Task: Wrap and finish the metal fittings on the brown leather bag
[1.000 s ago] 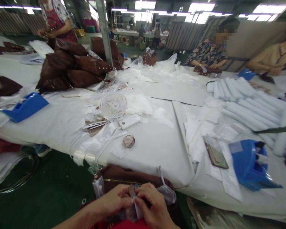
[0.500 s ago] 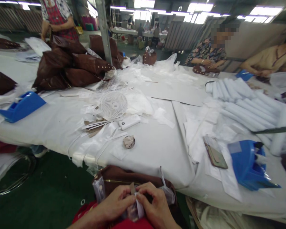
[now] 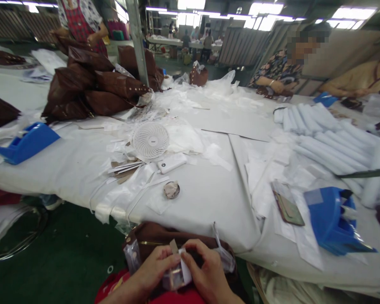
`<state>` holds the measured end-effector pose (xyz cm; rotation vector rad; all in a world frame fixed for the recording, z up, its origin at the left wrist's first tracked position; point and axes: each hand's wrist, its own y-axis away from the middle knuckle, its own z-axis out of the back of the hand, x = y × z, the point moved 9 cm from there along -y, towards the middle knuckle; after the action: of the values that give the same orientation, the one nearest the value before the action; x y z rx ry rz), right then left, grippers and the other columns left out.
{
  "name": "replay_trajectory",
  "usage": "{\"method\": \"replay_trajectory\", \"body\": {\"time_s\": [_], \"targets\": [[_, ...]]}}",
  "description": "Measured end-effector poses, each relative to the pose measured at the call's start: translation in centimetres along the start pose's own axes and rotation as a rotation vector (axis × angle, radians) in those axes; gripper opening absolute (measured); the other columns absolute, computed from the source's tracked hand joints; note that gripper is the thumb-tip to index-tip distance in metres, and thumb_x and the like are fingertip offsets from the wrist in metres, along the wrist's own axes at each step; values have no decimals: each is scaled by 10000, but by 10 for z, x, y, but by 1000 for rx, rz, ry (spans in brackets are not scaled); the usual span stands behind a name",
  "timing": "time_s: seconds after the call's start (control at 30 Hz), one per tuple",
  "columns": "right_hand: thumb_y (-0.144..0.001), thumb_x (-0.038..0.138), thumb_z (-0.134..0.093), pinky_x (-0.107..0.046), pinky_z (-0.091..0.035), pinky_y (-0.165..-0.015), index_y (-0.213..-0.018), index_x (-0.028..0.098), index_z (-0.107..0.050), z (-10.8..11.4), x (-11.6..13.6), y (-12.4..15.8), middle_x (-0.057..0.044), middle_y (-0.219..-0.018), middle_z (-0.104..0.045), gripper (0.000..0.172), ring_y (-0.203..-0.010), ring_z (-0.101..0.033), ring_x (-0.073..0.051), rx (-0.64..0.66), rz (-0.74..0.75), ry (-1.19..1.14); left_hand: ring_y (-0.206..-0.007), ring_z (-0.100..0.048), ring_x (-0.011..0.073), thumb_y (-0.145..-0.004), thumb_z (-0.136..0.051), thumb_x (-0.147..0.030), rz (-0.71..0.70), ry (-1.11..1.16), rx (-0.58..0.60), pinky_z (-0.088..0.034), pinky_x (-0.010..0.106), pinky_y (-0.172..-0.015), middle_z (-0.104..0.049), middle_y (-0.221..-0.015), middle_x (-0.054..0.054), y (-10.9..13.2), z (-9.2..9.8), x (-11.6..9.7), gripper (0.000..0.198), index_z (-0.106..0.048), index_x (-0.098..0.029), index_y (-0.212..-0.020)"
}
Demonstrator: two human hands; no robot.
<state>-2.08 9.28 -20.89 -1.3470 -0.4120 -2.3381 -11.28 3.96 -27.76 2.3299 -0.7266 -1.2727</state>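
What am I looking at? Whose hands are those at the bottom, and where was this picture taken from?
This picture comes from a camera worn on a person's head, looking forward and down, so those bare hands belong to the wearer. There is no robot. The left hand and right hand pinch a white tag and a clear plastic pouch above a dark brown bag with a gold zipper. Ahead is a big white-covered table. On it are a small white fan, a blue plastic holder, white rolls and a pile of brown bags. A co-worker sits across the table.
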Motion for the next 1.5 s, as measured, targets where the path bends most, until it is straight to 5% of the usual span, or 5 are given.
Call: {"method": "replay_trajectory", "body": {"time_s": [0.23, 0.53, 0.8, 1.1, 1.5], "targets": [[-835, 611, -547, -542, -402, -953, -1277, 133, -474, -1, 43, 18, -191, -1244, -590, 655, -1136, -550, -323, 156, 623, 568, -567, -518, 115, -629, -776, -466, 108, 60, -63, -385, 220, -533, -611, -673, 22, 3, 0, -6, 424, -671, -108, -831], [-857, 604, -506, -366, -501, -786, -1209, 127, -483, -11, 27, 21, -133, -1054, -591, 593, -933, -570, -248, 176, 512, 276, -624, -449, 115, -694, -683, -529, 172, -98, 1, -354, 231, -592, -562, -709, -6, 7, 4, -12, 403, -613, -143, -786], [-770, 385, -713, -343, -483, -756, -1132, 173, -525, -21, 17, 23, -81, -982, -573, 461, -898, -549, -232, 207, 404, 228, -540, -243, 119, -803, -569, -417, 27, -900, 281, -188, 288, -541, -362, -558, -49, -10, -5, -47, 357, -460, -202, -539], [-646, 396, -816, -369, -435, -776, -1093, 188, -570, -8, 10, 23, -68, -990, -573, 550, -900, -532, -245, 212, 286, 322, -568, -282, 120, -749, -564, -515, 31, -679, 190, -232, 273, -531, -369, -580, -47, -34, -13, -16, 377, -479, -201, -560], [-777, 544, -604, -348, -364, -692, -954, 178, -599, 0, 19, 26, -50, -867, -491, 406, -794, -491, -211, 182, 394, 424, -712, -484, 110, -694, -636, -200, 157, -212, 269, -351, 221, -671, -594, -796, -14, 10, -44, -19, 205, -658, -138, -888]]}}
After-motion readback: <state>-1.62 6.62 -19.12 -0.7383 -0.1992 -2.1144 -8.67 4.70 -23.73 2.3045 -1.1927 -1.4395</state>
